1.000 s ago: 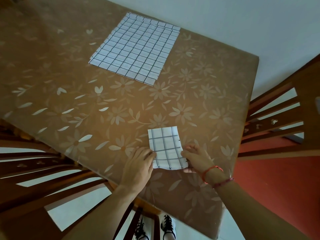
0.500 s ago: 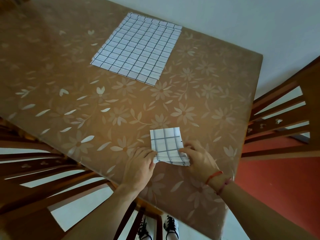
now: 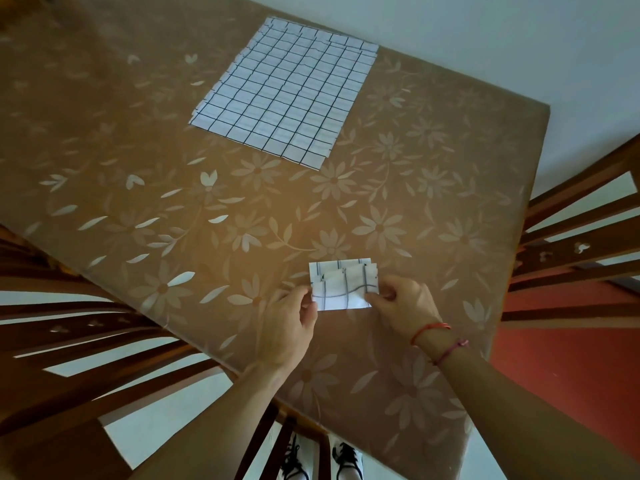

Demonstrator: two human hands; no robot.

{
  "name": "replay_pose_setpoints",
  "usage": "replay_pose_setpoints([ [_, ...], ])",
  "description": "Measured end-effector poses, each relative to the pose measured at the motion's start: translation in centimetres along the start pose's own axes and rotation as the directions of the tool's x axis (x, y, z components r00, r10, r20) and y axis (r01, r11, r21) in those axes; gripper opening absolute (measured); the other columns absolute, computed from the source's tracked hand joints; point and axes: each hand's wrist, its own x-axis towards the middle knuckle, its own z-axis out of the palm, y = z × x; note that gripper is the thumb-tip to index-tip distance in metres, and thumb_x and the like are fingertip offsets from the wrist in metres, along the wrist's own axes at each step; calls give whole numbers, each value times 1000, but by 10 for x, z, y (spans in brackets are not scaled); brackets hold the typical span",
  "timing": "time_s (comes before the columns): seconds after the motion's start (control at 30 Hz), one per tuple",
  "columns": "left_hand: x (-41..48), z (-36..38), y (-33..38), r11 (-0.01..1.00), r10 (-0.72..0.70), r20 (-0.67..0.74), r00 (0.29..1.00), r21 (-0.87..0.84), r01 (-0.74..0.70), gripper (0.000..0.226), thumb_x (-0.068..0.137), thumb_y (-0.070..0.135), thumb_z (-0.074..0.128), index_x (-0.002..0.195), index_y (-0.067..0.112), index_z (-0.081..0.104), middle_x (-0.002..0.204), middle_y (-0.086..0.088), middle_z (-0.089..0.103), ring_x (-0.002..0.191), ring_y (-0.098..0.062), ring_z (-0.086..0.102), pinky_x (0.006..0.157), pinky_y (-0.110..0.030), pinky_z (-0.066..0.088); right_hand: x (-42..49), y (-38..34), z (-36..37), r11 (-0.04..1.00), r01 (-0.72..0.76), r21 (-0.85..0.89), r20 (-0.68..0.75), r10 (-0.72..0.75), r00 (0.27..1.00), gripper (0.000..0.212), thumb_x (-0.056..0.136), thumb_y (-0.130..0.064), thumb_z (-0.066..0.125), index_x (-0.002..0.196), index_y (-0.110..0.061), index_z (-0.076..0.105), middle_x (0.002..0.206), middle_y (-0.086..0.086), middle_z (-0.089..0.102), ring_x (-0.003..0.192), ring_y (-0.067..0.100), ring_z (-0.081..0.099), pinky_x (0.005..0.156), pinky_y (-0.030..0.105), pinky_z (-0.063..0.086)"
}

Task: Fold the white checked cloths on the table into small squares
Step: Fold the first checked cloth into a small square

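Note:
A small white checked cloth (image 3: pixel 343 285) lies folded near the table's front edge, its near half lifted and curled over toward the far half. My left hand (image 3: pixel 291 323) pinches its left edge. My right hand (image 3: pixel 403 306) pinches its right edge; red strings circle that wrist. A stack of flat, unfolded white checked cloths (image 3: pixel 284 95) lies at the far side of the table (image 3: pixel 173 202), well beyond both hands.
The table wears a brown cover with pale flowers. Wooden chairs stand at the left (image 3: pixel 69 341), at the right (image 3: pixel 571 244), and just under the near edge. A white wall (image 3: pixel 519 36) is behind the table. My shoes (image 3: pixel 318 462) show below.
Both hands have lifted the near edge of the small cloth and carried it away from me, folding the cloth in half; it now looks shorter and wider.

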Motion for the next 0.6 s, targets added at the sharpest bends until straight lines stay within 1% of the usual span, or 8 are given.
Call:
replay_pose_setpoints([
  [0.1,5,1,-2,1000,-17,-7,1000,-3,17,26,86,20,69,112,21,64,80,20,57,86,-9,54,82,-45,52,9,-1,5,999,-47,-8,-4,47,999,17,77,-35,73,73,-21,64,67,-5,63,69,14,60,64,31,49],
  [0.2,9,3,-5,998,6,-6,1000,56,-6,34,86,21,69,119,21,60,83,17,56,86,-11,52,85,-42,49,13,-3,8,997,-71,-21,-3,71,997,17,79,-36,72,90,-23,69,74,-8,65,77,18,62,69,30,49],
  [0.27,11,3,-9,988,84,-20,996,129,-81,36,86,20,68,120,19,58,95,9,59,92,-16,54,87,-42,48,15,-6,8,997,-74,-30,-9,73,997,23,80,-37,71,99,-24,70,75,-10,63,79,17,62,70,29,49],
  [0.33,11,4,-11,955,218,-19,976,209,-209,37,86,17,66,122,14,58,109,0,60,101,-21,54,91,-42,47,15,-8,7,997,-74,-32,-10,74,997,27,81,-36,70,105,-24,70,75,-10,60,79,17,61,71,30,50],
  [0.4,13,6,-13,899,334,51,941,283,-335,39,91,18,57,130,11,55,125,-5,56,116,-23,51,98,-43,43,15,-9,6,996,-71,-54,-6,71,997,29,82,-36,69,108,-24,69,73,-12,57,76,15,58,69,28,47],
  [0.43,15,8,-15,873,350,107,931,324,-366,42,95,20,51,135,10,52,135,-5,52,125,-23,48,103,-43,40,16,-9,6,996,-69,-64,-5,69,998,30,82,-37,69,110,-25,68,72,-13,56,75,15,57,68,26,45],
  [0.5,18,12,-20,842,325,194,926,386,-377,46,100,26,38,142,10,45,148,-4,44,138,-21,38,110,-43,33,16,-10,6,995,-71,-69,-10,70,997,31,82,-38,68,111,-27,67,76,-13,59,77,15,58,68,26,46],
  [0.6,19,14,-25,846,282,241,929,395,-359,50,102,29,25,141,9,47,151,-5,42,143,-20,32,114,-43,30,17,-9,6,995,-67,-72,-18,66,998,33,81,-40,67,113,-31,65,86,-9,68,81,16,63,72,29,52],
])
